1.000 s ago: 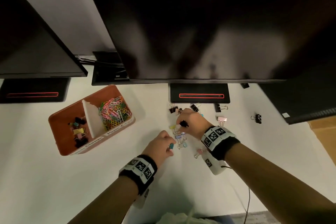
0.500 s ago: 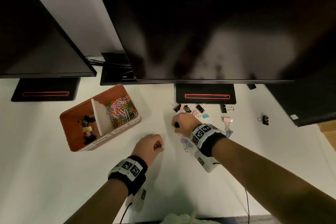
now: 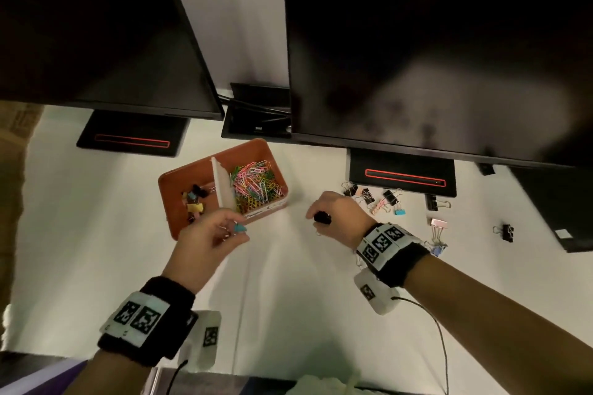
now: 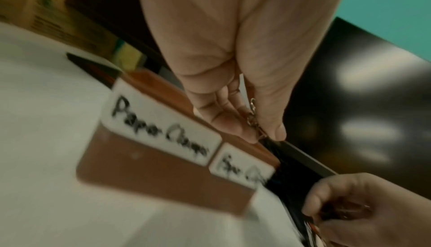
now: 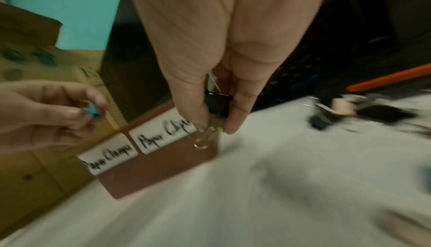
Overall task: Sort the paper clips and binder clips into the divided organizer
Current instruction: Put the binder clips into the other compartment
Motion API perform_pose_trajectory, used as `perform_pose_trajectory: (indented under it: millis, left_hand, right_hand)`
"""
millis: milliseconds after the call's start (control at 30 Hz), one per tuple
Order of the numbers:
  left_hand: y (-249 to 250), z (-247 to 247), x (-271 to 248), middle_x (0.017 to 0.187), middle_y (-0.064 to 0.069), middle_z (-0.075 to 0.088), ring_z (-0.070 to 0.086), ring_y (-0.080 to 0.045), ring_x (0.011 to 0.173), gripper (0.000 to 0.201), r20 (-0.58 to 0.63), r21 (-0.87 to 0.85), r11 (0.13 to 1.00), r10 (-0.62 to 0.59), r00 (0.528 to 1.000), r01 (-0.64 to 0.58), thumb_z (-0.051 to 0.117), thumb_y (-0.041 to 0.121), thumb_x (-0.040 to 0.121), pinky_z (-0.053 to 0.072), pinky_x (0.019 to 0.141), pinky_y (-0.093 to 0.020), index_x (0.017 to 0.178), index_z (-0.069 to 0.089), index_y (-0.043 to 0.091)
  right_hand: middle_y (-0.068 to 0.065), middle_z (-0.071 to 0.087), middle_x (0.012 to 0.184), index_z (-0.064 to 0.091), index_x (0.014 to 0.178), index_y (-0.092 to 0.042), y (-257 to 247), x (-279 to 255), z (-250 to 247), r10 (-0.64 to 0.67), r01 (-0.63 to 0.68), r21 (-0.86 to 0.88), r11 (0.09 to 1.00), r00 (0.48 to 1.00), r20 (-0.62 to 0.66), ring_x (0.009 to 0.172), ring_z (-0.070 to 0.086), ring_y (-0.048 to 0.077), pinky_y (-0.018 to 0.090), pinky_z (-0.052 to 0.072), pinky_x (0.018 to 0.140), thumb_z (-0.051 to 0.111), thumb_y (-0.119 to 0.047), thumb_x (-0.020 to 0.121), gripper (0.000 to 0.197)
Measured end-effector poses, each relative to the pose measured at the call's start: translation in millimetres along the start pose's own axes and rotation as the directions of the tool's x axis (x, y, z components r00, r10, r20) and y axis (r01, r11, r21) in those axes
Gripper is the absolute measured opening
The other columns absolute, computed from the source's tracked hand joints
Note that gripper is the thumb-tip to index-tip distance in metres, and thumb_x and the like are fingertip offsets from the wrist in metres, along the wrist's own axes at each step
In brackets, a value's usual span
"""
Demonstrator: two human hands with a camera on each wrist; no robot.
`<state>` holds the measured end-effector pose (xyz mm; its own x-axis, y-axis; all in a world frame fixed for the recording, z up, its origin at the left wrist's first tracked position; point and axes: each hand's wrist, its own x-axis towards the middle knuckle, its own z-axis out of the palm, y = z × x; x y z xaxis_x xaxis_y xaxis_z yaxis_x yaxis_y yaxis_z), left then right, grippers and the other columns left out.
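A brown divided organizer [image 3: 173,176] sits on the white desk; its left half holds several binder clips [image 3: 194,199], its right half a heap of coloured paper clips [image 3: 255,184]. My left hand [image 3: 211,239] hovers at the organizer's near edge and pinches a teal binder clip [image 3: 239,228] by its wire handles [image 4: 253,116]. To its right, my right hand [image 3: 337,218] grips a black binder clip [image 3: 322,218], seen close in the right wrist view as a black binder clip [image 5: 217,106] with a yellowish one under it. Loose binder clips [image 3: 378,199] lie right of that hand.
Two dark monitors [image 3: 433,42] overhang the desk, their stands [image 3: 402,173] behind the clips. More stray clips lie at the right: a pink clip [image 3: 439,224] and a black clip [image 3: 507,232]. Labels [image 4: 161,131] mark the organizer's front. A cable [image 3: 439,340] trails from my right wrist.
Both hands have moved left from the loose pile toward the organizer, each carrying its clip. The left hand now hangs at the organizer's near edge.
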<state>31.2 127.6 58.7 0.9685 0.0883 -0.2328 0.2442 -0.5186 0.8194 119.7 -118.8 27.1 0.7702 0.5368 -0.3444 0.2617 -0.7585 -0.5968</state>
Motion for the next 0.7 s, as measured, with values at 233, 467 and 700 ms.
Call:
perform_pose_trajectory:
  millis: [233,467,700]
  left_hand:
    - [-16,-63,27,0.077,-0.002,0.064,0.064,-0.005,0.059,0.012,-0.243,-0.118,0.977,-0.204,0.948,0.180,0.071,0.014,0.078,0.057,0.071,-0.026,0.087,0.062,0.017]
    - [7,-61,26,0.101,0.000,0.066,0.060,-0.010,0.091,0.024,-0.235,0.052,0.996,-0.052,0.970,0.066,0.043,0.034,0.095,0.045,0.082,-0.023,0.106,0.061,0.022]
    - [52,25,32,0.114,0.011,0.050,0.051,0.000,0.107,0.024,0.055,0.033,0.970,0.241,0.969,-0.243,0.058,0.025,0.087,0.045,0.093,-0.024,0.111,0.058,0.027]
  right_hand:
    - [0.010,0.061,0.107,0.068,0.100,-0.011,-123,59,11,-0.287,0.301,0.158,0.940,0.952,-0.106,0.100,0.058,0.024,0.032,0.046,0.093,0.067,-0.008,0.080,0.021]
    - [0.000,0.052,0.123,0.049,0.125,-0.024,-134,63,20,-0.172,0.204,0.275,0.940,0.976,-0.137,0.106,0.054,0.016,0.034,0.049,0.093,0.063,-0.037,0.084,0.046]
    - [0.000,0.051,0.114,0.055,0.119,-0.026,14,-10,-13,0.105,-0.088,0.061,0.994,0.918,-0.383,0.107,0.047,0.020,0.031,0.037,0.097,0.070,-0.034,0.078,0.045]
